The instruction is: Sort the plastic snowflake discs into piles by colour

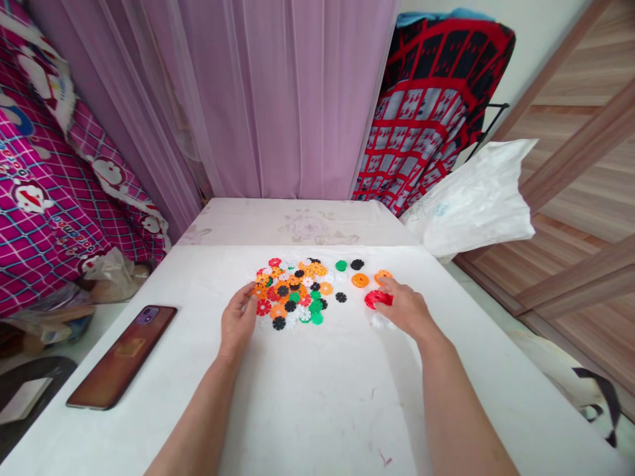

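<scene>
- Mixed pile of flower-shaped, notched plastic discs in orange, black, white, green and red [294, 297] lay on the white-covered table [317, 403]; pile was the landmark
- Bare left hand [240, 318] was at the pile's left edge, fingers loosely curled; could not make out whether it gripped a disc
- Bare right hand [407, 309] was well right of the pile, thumb and fingers bent over a cluster of bright red plastic discs [373, 300]; touching or gripping, could not make out which
- Right of the pile, toward that hand: round orange plastic disc group [360, 281], green one [340, 266], black one [357, 264]
- Lone black notched disc [340, 297] sat just right of the pile
- Reddish-brown smartphone [124, 357] lay back-up, well left of the pile
</scene>
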A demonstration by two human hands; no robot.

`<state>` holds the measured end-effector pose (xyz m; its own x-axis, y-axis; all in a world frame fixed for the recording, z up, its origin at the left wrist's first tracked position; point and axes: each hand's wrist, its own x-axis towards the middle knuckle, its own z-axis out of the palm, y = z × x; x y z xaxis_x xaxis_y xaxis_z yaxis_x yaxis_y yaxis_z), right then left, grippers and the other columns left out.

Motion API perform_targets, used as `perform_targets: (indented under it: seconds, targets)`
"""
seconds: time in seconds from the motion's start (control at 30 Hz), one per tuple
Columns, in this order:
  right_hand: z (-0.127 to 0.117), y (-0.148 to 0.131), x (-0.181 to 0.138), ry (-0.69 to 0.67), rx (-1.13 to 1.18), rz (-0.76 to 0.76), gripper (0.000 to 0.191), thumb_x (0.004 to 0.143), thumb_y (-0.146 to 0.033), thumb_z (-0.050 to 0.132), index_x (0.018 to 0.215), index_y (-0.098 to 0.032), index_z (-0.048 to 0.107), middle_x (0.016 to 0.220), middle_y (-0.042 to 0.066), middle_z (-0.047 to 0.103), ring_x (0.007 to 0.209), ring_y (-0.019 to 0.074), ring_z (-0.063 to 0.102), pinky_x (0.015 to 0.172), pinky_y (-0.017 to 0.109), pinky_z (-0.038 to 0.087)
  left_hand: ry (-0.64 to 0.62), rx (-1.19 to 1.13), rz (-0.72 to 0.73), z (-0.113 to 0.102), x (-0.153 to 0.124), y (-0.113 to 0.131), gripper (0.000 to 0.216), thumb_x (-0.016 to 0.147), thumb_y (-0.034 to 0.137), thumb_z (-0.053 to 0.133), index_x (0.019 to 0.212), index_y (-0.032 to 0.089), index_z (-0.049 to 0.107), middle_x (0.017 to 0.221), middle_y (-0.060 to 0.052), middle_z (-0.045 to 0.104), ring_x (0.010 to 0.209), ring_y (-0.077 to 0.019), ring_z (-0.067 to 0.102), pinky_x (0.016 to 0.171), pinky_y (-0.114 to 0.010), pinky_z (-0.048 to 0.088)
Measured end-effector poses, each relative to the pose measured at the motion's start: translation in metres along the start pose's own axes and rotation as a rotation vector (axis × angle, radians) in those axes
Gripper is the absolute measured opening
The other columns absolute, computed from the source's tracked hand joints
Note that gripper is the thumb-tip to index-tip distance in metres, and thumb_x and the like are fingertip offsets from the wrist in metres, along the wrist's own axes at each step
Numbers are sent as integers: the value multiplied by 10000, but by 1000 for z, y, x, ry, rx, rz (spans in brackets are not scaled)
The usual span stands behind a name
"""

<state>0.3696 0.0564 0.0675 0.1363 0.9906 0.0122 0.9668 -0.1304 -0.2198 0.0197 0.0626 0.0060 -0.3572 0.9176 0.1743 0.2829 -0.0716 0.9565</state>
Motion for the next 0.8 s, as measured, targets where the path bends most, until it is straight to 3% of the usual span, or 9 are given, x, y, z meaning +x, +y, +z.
perform_targets:
  seconds: [0.3,0.47,0.6,0.8]
  targets:
    - [2,9,-1,70,-25,-20,435,801,-274,521,1226,-252,612,1247,63,635,1132,259,559,896,391,425,5,6,-3,0,0,-1,396,784,387,553,1124,210,653,1157,-69,696,1015,-212,642,958,-380,481]
    - [0,5,-3,128,29,-27,367,815,-251,474,1125,-252,671,1175,48,672,1042,234,606,871,369,458,16,3,5,0,1,-1,391,783,382,555,1121,214,656,1151,-64,699,1006,-206,642,967,-378,476]
    - [0,-8,-4,117,98,-94,334,827,-237,468,1080,-258,685,1125,27,694,959,205,634,835,339,475,26,-31,5,2,0,-2,386,784,388,555,1110,209,657,1152,-69,699,994,-202,650,951,-375,488]
    - [14,-53,-12,81,129,-317,288,851,-198,482,1058,-230,680,1099,51,690,1020,215,614,864,338,460,-1,-64,12,4,-1,-5,384,802,375,538,1129,203,644,1163,-75,692,998,-199,654,955,-380,491]
